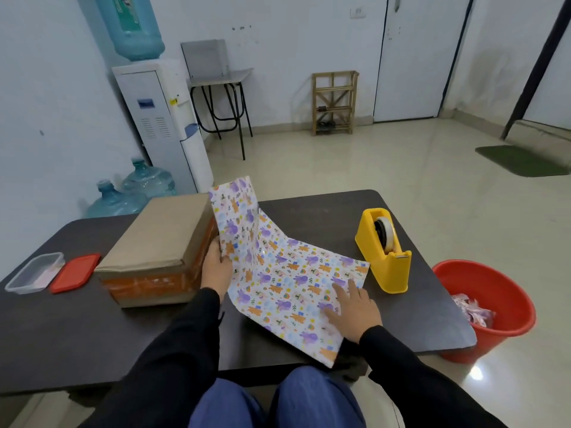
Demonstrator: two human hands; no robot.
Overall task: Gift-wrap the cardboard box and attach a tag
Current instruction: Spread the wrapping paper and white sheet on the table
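Pale walls and a glossy tiled floor surround a dark desk [92, 335]. A water dispenser [160, 118] with a blue bottle on top stands against the left wall, with two spare bottles [133, 193] on the floor beside it. Further back are a small table [221, 77], a wooden rack [335, 101] and a green mat [522, 160].

On the left half of the desk sits the cardboard box [160, 239], flat and brown, with orange tape running round its sides. Just to its right lies the wrapping paper [287, 279], a white sheet printed with purple and orange animals. Most of the sheet lies flat, with its near corner reaching past the desk's front edge. Its far left part is lifted upright next to the box's right side.

The left hand [216, 267] is between the box and the sheet, fingers curled round the raised paper's edge and gripping it. The right hand [355, 307] lies flat on the sheet near its right edge, fingers straight and spread, pressing the paper down.

A yellow tape dispenser [383, 251] stands on the desk to the right of the paper, close to it. At the desk's far left are a clear plastic container [34, 273] and, touching it, a red lid [75, 273]. A red bucket [500, 335] stands on the floor by the desk's right end, holding crumpled scraps.
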